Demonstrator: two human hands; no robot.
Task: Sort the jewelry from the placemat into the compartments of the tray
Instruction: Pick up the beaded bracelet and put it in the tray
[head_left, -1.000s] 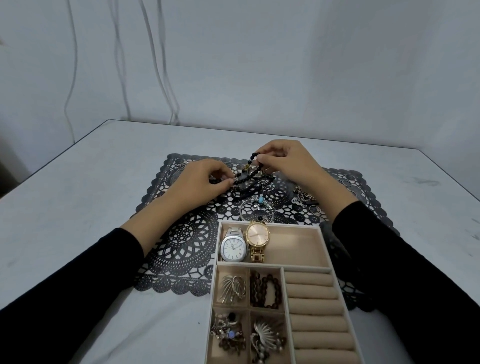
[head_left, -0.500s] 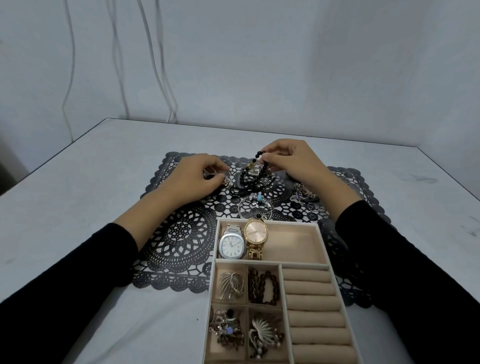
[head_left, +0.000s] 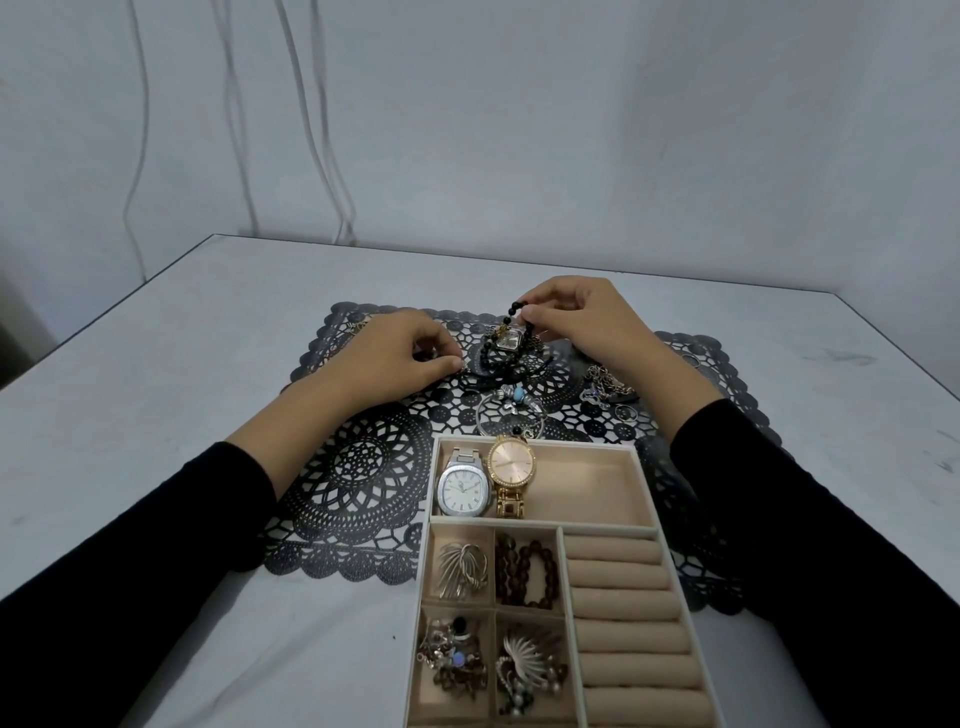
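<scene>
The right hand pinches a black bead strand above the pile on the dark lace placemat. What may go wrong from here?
1. The black bead strand pinched by the right hand looks entangled with the small square-faced watch; pulling may drag the watch along or strain the strand.
2. The silver bangle with a blue charm lies close in front and might snag too.
</scene>
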